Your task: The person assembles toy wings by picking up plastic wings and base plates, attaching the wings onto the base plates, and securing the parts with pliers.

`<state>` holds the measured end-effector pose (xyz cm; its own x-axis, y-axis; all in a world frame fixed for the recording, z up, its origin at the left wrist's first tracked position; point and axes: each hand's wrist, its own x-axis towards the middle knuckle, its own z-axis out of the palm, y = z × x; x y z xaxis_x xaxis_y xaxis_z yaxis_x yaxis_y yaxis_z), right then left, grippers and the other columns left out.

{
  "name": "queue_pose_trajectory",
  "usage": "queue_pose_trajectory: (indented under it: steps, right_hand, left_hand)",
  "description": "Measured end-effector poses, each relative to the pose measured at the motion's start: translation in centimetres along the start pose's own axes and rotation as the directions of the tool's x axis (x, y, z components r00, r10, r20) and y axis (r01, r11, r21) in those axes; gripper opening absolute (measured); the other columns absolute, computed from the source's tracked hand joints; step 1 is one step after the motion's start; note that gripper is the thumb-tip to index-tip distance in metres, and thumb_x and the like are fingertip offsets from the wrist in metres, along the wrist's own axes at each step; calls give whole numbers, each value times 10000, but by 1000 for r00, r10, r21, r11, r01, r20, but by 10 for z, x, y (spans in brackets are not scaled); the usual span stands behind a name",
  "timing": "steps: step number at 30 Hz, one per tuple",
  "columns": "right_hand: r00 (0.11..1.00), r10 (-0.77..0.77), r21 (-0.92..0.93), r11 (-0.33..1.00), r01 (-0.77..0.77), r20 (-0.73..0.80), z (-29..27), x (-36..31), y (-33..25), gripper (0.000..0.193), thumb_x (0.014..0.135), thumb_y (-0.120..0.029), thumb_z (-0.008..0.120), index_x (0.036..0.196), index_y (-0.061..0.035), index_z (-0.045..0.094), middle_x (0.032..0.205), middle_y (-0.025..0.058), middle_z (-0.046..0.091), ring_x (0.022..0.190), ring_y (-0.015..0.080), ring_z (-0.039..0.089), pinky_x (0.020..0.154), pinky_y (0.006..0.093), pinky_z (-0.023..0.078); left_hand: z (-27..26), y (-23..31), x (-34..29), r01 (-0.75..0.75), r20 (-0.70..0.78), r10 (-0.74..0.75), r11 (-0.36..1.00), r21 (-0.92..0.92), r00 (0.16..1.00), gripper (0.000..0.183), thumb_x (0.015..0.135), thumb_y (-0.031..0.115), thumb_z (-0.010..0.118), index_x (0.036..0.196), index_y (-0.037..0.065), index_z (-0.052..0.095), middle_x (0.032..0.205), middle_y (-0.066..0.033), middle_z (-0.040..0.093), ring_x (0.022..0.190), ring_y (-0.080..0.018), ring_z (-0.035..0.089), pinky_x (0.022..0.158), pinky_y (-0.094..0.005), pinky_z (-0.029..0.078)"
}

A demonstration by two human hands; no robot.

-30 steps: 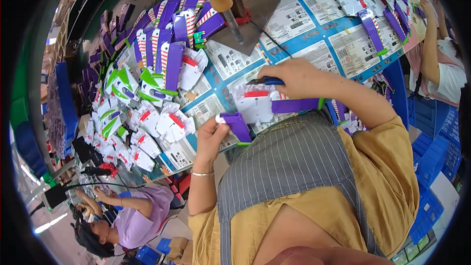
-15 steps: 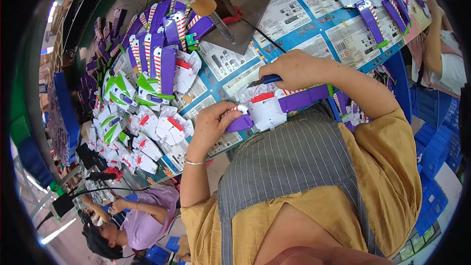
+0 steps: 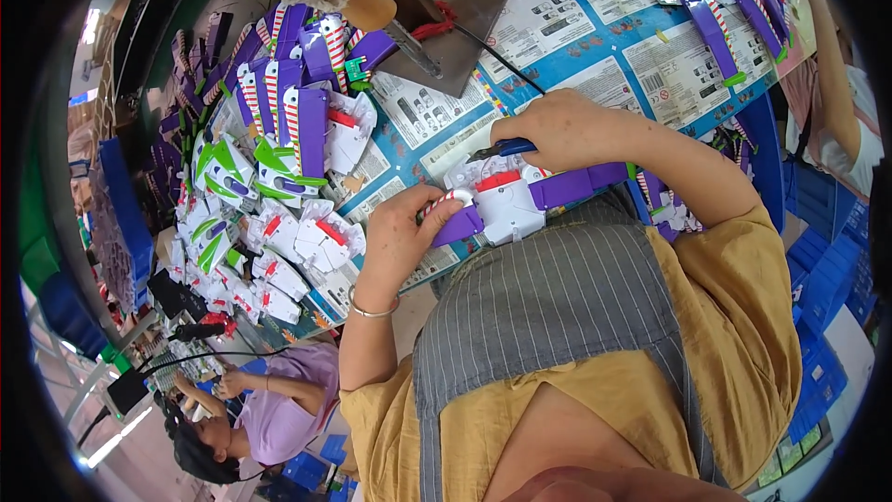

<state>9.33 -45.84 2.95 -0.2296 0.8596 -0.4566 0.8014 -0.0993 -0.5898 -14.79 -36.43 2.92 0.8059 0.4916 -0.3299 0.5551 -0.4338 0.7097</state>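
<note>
A white toy wing pack [image 3: 511, 216] with a red strip lies at the table's near edge, in front of my apron. One purple wing [image 3: 581, 184] stretches out to its right; a shorter purple wing piece [image 3: 457, 222] with a red-and-white striped edge sits at its left. My left hand [image 3: 401, 225] is closed on that left wing piece, thumb and fingers pinching it at the striped end. In my right hand [image 3: 565, 130] is a pair of dark-blue-handled pliers [image 3: 506, 148]. Their metal tips point left, just above the pack's clear upper part; whether they touch it I cannot tell.
Piled at left are purple striped wings [image 3: 307, 130], white-and-green toy shells [image 3: 223, 172] and white parts [image 3: 325, 237]. A metal stand [image 3: 455, 33] rises at the back. More wing packs [image 3: 715, 33] lie far right. Co-workers sit at lower left and far right.
My left fingers have shifted slightly on the striped end of the left wing piece. The pliers stay in my right hand above the pack, and the view has tilted a little.
</note>
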Motion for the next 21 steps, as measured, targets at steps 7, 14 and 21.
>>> queue_pose_trajectory:
  steps: [7, 14, 21]
  right_hand:
    - [999, 22, -26, 999, -21, 37, -2, 0, -3, 328, 795, -207, 587, 1119, -170, 550, 896, 121, 647, 864, 288, 624, 733, 412, 475]
    - [1000, 19, 15, 1000, -19, 16, 0, -2, -1, 356, 790, -186, 580, 1143, -162, 543, 896, 143, 640, 869, 297, 616, 737, 423, 468]
    - [964, 47, 173, 985, -1, -262, -1, -30, 1, 346, 810, -178, 561, 1151, -131, 517, 877, 171, 623, 827, 359, 594, 731, 446, 463]
  left_hand:
    - [4, 4, -5, -24, -89, 28, 999, 45, 996, 275, 785, 310, 680, 822, 40, 645, 718, -114, 622, 629, -277, 607, 565, -343, 465]
    - [11, 5, -2, -22, -315, 58, 993, 116, 947, 282, 742, 284, 712, 874, 47, 633, 723, -80, 592, 707, -270, 587, 576, -351, 437]
    - [38, -12, -35, 63, -79, -87, 962, -267, 993, 323, 907, 306, 543, 1076, 37, 601, 951, -93, 637, 911, -213, 610, 857, -370, 427]
